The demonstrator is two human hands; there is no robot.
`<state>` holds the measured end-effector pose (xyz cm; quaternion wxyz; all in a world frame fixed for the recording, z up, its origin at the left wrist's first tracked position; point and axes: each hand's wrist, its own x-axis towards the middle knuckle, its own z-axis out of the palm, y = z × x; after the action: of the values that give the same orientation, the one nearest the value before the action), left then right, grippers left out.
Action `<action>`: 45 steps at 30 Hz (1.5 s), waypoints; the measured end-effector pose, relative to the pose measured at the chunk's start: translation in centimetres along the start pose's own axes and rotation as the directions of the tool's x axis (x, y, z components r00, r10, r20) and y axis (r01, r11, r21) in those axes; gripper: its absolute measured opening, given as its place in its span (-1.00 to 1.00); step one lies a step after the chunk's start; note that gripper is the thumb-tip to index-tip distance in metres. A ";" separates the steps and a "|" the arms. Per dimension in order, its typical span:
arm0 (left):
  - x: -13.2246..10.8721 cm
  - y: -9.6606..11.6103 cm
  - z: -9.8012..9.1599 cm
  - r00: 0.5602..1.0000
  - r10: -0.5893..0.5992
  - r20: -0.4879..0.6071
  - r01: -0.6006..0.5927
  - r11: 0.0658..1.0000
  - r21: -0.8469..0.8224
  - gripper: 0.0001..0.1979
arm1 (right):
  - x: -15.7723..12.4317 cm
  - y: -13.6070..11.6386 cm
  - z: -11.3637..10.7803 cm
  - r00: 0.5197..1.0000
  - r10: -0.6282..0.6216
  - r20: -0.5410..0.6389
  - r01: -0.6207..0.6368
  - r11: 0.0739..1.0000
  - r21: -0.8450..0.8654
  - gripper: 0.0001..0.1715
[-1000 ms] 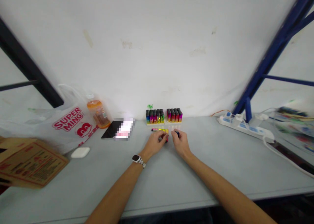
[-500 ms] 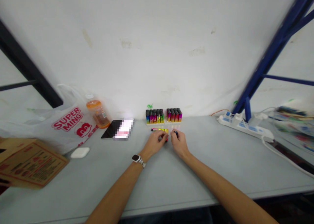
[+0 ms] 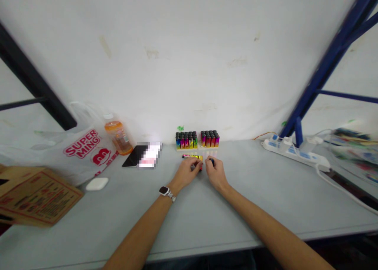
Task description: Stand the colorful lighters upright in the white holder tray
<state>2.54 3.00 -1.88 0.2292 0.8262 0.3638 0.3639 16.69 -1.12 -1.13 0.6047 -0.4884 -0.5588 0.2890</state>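
Observation:
Two blocks of colourful black-topped cylinders, a left block (image 3: 186, 140) and a right block (image 3: 210, 139), stand upright in pale holders by the wall. Just in front, a yellow and pink cylinder (image 3: 191, 156) lies on the grey table (image 3: 236, 222). My left hand (image 3: 186, 171), with a watch on the wrist, has its fingers closed around a small red item (image 3: 201, 167), mostly hidden. Close to its right, my right hand (image 3: 216, 173) is closed on a small dark blue item (image 3: 212, 160) that shows above the fingers.
At the left are a cardboard box (image 3: 38, 195), a plastic bag (image 3: 82, 151), an orange bottle (image 3: 118, 138), a white case (image 3: 97, 183) and a black tablet (image 3: 135, 155). A power strip (image 3: 295, 153) with cables and a blue metal frame (image 3: 321, 73) are at the right.

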 end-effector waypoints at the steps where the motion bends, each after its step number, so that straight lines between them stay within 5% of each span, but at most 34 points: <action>1: 0.0 0.0 0.0 1.000 0.003 -0.002 -0.003 1.000 0.001 -0.75 | 0.0 0.0 0.0 1.000 -0.001 -0.001 0.001 1.000 0.002 -0.71; 15: 0.0 0.4 -0.1 1.000 -0.009 -0.008 0.009 1.000 0.006 -0.75 | 0.1 1.1 -0.3 1.000 0.013 -0.009 -0.013 1.000 -0.007 -0.50; 45: 0.1 0.3 -0.1 1.000 0.021 -0.006 -0.021 1.000 0.005 -0.77 | 0.0 0.2 0.0 1.000 -0.023 -0.002 0.023 0.999 -0.026 -0.72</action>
<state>2.66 2.86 -1.62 0.2223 0.8293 0.3569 0.3681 16.76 -1.09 -1.30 0.6021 -0.4902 -0.5675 0.2740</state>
